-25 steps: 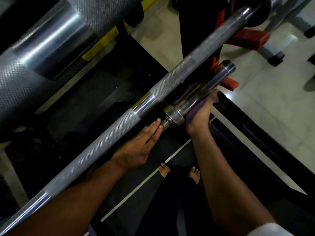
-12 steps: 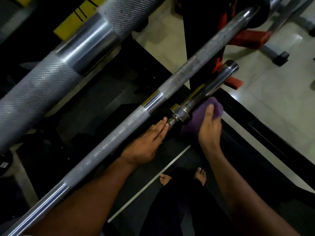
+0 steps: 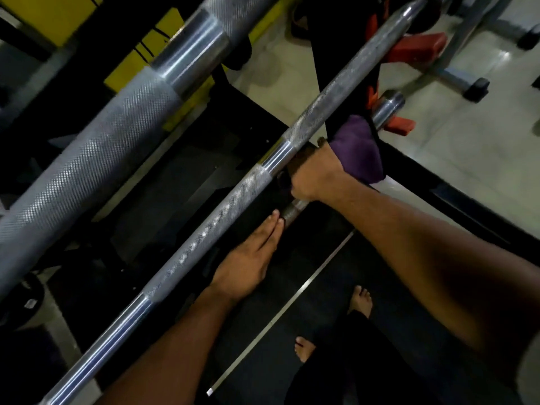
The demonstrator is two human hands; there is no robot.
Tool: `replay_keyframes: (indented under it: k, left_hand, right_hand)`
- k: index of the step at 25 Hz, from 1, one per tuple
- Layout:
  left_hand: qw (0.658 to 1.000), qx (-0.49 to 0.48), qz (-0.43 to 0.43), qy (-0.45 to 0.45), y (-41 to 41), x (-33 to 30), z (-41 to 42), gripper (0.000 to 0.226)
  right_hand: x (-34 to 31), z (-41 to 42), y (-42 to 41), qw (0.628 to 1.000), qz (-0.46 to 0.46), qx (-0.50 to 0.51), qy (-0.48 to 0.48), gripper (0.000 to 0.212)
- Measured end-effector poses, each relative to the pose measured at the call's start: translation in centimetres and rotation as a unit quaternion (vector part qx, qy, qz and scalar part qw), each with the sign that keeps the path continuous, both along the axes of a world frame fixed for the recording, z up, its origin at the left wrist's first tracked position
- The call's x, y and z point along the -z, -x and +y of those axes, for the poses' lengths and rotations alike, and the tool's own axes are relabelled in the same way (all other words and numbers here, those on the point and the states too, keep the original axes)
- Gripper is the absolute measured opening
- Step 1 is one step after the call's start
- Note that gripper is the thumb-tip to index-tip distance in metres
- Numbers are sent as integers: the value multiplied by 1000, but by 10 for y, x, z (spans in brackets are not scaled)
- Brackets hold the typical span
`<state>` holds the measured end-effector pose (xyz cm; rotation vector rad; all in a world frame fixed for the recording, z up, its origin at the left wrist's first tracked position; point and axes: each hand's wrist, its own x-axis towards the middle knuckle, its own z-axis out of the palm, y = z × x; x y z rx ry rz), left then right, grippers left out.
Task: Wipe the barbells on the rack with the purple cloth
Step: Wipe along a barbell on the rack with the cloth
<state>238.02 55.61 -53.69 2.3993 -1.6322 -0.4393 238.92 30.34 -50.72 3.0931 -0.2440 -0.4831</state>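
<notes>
A: Risks first, biggest thing down. The near barbell (image 3: 210, 226) lies diagonal on the rack and crosses just above the short barbell (image 3: 385, 108) being wiped. My read: the wiping knuckles could scrape on its knurling.

B: And the short bar itself could roll (it's round, and only flat fingers steady it). The left hand (image 3: 248, 264) lies with fingers straight, tips touching the bar's inner end, nothing gripped.

A: Right hand (image 3: 317, 171)?

B: Curled round the purple cloth (image 3: 358, 150), which is wrapped over the short bar's sleeve, near the middle. A loose flap hangs down and could snag or slip off, I'd guess.

A: Versus half a second back?

B: The right hand and cloth have climbed over the sleeve, hiding the collar; the left hand has barely moved.
</notes>
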Motion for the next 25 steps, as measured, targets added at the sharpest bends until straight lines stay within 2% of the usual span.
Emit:
replay_keyframes:
  k: [2, 4, 7, 9, 10, 11, 13, 14, 15, 16, 17, 18, 19, 22, 23, 25]
  left_hand:
    - [1000, -2, -3, -5, 0, 3, 4, 76]
    - [1000, -4, 5, 2, 0, 7, 3, 76]
    - [1000, -4, 12, 1, -2, 10, 4, 76]
    - [1000, -3, 16, 8, -3, 10, 4, 74]
    - [1000, -2, 21, 9, -4, 11, 4, 74]
    - [1000, -4, 27, 9, -3, 11, 4, 74]
    - [999, -9, 36, 11, -2, 11, 4, 75]
    - [999, -7, 39, 16, -3, 13, 5, 75]
    - [999, -5, 41, 20, -4, 14, 5, 74]
    - [999, -5, 43, 23, -4, 15, 4, 74]
    - [999, -5, 44, 24, -5, 16, 4, 73]
    - [999, -5, 45, 25, -5, 18, 5, 72]
    - [999, -6, 44, 27, -5, 19, 5, 71]
    - [999, -8, 33, 35, -5, 20, 4, 72]
    - [999, -6, 31, 35, -4, 19, 5, 72]
    - [999, -7, 36, 31, -4, 19, 5, 73]
  right_hand:
    - [3, 8, -1, 999, -39, 12, 6, 47]
    - [21, 9, 28, 984, -171, 46, -5, 38]
    - [53, 24, 87, 919, -358, 107, -124, 43]
    - [63, 45, 109, 843, -423, 186, -276, 42]
    - [63, 61, 118, 770, -440, 264, -381, 40]
    - [60, 76, 124, 657, -447, 365, -485, 36]
    - [50, 96, 125, 384, -417, 547, -616, 26]
    - [45, 97, 117, 252, -372, 593, -668, 35]
    - [45, 91, 105, 147, -328, 599, -716, 49]
    - [49, 80, 89, 68, -306, 591, -743, 61]
    - [53, 69, 71, 13, -308, 586, -750, 65]
    - [58, 61, 55, -12, -319, 590, -741, 64]
    - [63, 57, 43, -17, -322, 599, -733, 59]
    - [68, 56, 33, 7, -308, 594, -743, 50]
    - [64, 57, 37, 23, -308, 589, -747, 47]
    - [54, 60, 52, 97, -322, 603, -723, 41]
